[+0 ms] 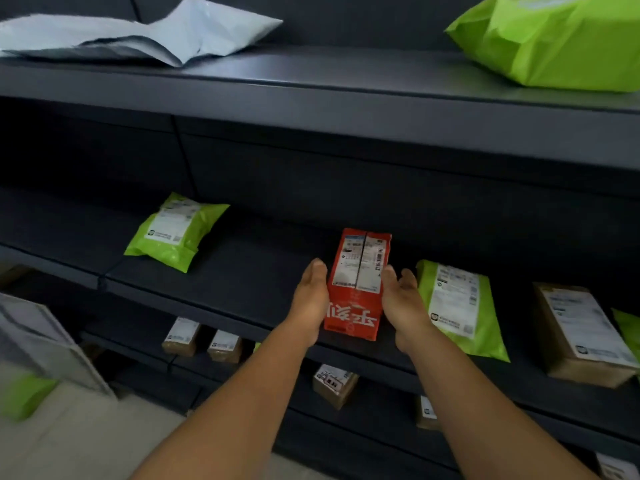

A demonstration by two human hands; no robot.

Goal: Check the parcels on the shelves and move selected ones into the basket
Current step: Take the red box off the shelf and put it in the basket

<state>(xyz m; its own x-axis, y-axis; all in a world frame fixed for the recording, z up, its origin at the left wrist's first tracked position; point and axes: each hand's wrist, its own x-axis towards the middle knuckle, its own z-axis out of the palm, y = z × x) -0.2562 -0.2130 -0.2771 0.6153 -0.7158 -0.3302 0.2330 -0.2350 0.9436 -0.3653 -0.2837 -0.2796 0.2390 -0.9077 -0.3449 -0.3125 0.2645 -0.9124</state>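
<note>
Flanking a red parcel, 2 bare hands press against its long sides: the left hand lies flat along the left face with fingers straight, and the right hand meets the right face with palm turned inward and fingers only slightly bent. Neither hand wraps round the parcel; whether it is lifted clear or rests on the surface cannot be told. The red parcel sits at the front of the middle shelf, long axis running front to back, a white shipping label on its upper face and white characters at its near end.

Just right of the right hand lies a green mailer with a white label, and beyond it a brown carton, also labelled. Well to the left on the same shelf rests a smaller green mailer.

On the upper shelf lie a grey poly bag at left and a large green bag at right.

On the lower shelves stand 2 small brown boxes side by side and, further right, another small box, tilted.

At lower left a pale container, possibly the basket, is blurred.
</note>
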